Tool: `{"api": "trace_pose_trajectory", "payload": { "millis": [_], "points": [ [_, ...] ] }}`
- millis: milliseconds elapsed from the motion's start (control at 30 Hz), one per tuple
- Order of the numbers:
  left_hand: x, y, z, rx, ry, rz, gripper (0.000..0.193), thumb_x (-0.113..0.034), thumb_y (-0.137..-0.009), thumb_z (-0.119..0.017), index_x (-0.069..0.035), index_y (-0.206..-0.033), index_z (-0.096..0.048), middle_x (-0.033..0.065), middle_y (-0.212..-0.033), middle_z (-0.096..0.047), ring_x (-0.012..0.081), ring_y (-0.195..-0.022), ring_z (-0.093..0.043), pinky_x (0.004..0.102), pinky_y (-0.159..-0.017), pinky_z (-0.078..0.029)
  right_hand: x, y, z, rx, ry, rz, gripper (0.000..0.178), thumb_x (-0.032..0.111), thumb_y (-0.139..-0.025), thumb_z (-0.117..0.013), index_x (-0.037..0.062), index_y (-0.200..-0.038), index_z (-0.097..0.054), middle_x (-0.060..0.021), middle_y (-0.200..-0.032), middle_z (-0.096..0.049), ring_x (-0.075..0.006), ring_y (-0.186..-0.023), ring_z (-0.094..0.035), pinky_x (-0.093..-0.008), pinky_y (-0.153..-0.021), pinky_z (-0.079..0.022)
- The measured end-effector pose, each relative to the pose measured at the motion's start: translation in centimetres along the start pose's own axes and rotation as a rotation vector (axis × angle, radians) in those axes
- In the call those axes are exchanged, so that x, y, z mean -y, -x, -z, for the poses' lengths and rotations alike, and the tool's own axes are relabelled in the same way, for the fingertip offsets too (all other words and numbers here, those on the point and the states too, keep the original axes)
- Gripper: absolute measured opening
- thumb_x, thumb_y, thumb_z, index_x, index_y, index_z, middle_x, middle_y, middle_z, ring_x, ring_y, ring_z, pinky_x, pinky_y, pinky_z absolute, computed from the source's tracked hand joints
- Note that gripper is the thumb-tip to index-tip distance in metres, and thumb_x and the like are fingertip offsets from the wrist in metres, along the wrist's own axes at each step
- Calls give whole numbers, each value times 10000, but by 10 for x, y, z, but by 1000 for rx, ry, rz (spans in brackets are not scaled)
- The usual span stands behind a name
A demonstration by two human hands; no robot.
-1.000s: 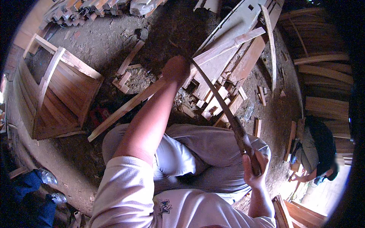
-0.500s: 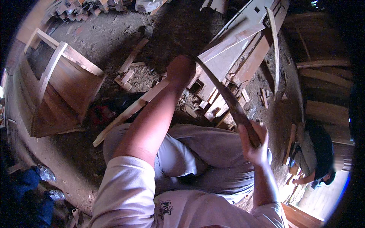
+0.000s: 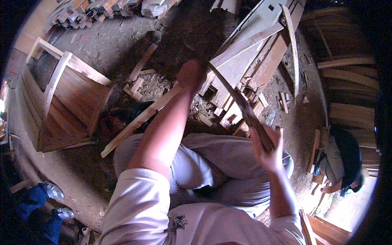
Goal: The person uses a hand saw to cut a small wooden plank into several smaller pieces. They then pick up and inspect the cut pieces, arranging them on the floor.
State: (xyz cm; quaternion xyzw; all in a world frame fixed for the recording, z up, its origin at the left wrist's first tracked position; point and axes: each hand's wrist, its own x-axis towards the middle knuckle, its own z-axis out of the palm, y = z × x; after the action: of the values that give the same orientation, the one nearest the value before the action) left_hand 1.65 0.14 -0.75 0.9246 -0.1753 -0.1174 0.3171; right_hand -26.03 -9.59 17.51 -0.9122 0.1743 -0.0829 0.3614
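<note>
My left hand (image 3: 192, 75) is closed at the far end of a pale wooden strip (image 3: 132, 131), which slants back past my left knee under the forearm. Shadow hides most of its fingers. My right hand (image 3: 267, 147) wraps the near end of a long, curved, dark wooden piece that looks like a tool handle (image 3: 241, 104). From that grip the curved piece runs up and left, its far end close beside my left hand. What sits at that far end is too dark to make out. Both hands are in front of my bent legs (image 3: 228, 159).
Boards (image 3: 261, 57) and offcuts lie ahead on the dirt floor. A planked wooden hull (image 3: 67, 106) stands at left, below a stack of timber (image 3: 94, 10). Another person (image 3: 343, 159) bends over at right. Someone's shoes (image 3: 53, 190) show at lower left.
My right hand and the curved piece have shifted slightly left and away from me. My left hand stays at the strip's far end. The whole view has moved a little.
</note>
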Motion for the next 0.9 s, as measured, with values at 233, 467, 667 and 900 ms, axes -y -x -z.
{"api": "trace_pose_trajectory", "payload": {
  "millis": [233, 467, 667, 900],
  "points": [
    [-15, 6, 6, -20, 72, 193, 265, -222, -905, -582, -45, -959, -772, 201, -1054, -740, 387, -993, -722, 523, -848, -578, 24, 64, 49, -2, 130, -32, 110, 69, -835, -730, 34, -775, -646, -63, -575, -544, -194, -443, -497, -333, -449, -366],
    [-13, 9, 7, -7, 28, 71, 254, -199, -887, -580, -48, -958, -772, 219, -1021, -737, 414, -967, -714, 528, -826, -573, 13, 25, 23, 32, 72, -43, 147, 85, -886, -708, 28, -774, -631, -46, -568, -514, -124, -468, -459, -329, -454, -349],
    [2, 3, -16, -67, 22, -70, 242, -225, -892, -600, -60, -935, -771, 204, -996, -740, 411, -941, -719, 521, -813, -578, -6, -61, -52, -4, -127, 51, 247, 145, -941, -702, 2, -768, -600, -78, -600, -512, -142, -538, -439, -359, -500, -370],
    [9, -3, -13, -51, 38, -44, 225, -238, -892, -621, -80, -953, -769, 189, -999, -743, 412, -976, -713, 528, -827, -578, -7, -68, -52, 27, -130, 18, 264, 168, -950, -704, -3, -773, -605, -92, -587, -505, -138, -537, -439, -360, -505, -380]
  ]
}}
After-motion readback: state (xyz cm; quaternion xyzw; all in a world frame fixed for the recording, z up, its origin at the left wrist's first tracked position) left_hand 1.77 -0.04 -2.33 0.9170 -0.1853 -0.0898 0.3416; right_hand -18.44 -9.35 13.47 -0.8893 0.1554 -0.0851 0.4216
